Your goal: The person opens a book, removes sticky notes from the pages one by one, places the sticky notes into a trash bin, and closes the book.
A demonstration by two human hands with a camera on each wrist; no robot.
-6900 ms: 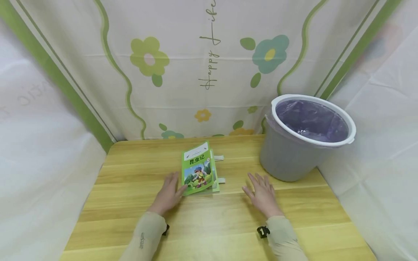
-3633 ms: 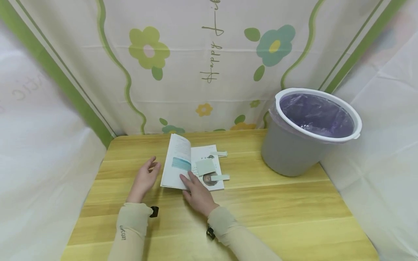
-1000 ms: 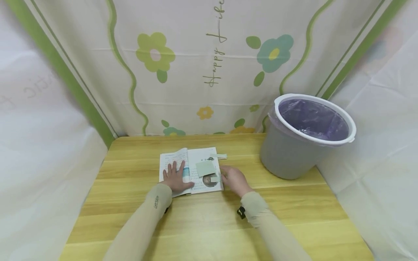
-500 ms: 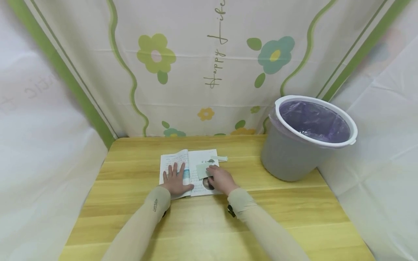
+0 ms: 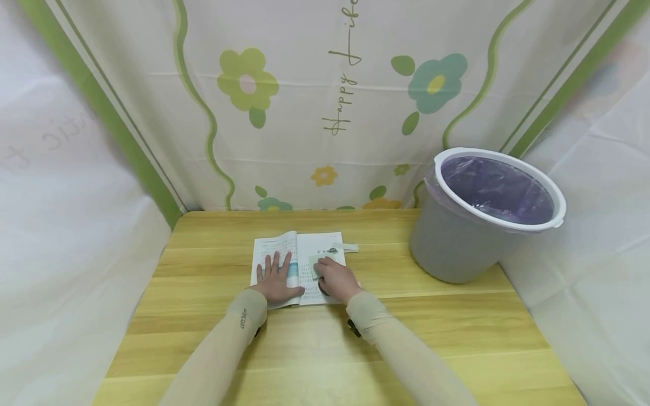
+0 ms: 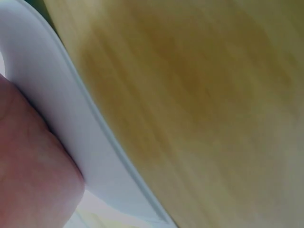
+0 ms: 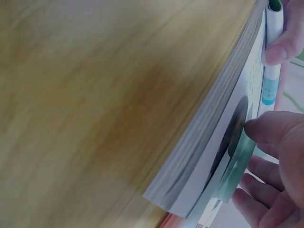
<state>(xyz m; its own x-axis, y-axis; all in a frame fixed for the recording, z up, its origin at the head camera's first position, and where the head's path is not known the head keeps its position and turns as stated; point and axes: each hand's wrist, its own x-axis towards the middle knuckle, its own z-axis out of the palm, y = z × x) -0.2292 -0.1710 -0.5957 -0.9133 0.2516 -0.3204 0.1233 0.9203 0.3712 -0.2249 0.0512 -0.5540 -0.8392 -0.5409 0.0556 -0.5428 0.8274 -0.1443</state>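
Note:
A book (image 5: 319, 239) lies spread on the wooden table, its left-hand pages bowed upward near the spine. My left hand (image 5: 274, 286) rests flat on the left page, fingers spread and thumb across the spine. On the right page is a pale green sticky note (image 5: 313, 269), partly covered by my right hand (image 5: 340, 279). In the right wrist view, my thumb and curled fingers pinch this note (image 7: 240, 164), which bows between them. A pale paper tab (image 5: 350, 247) sticks out past the page's upper right edge. My right hand hides the lower tab's place in the head view.
A grey bin (image 5: 447, 254) with a white rim and a clear liner stands at the table's (image 5: 325, 349) back right. Behind the table hangs a flowered cloth (image 5: 304, 141); white cloth walls flank both sides.
Earlier the green-covered book was closed, then it was opened. My left hand came down on the left page. My right hand moved left from the page's edge onto the sticky note.

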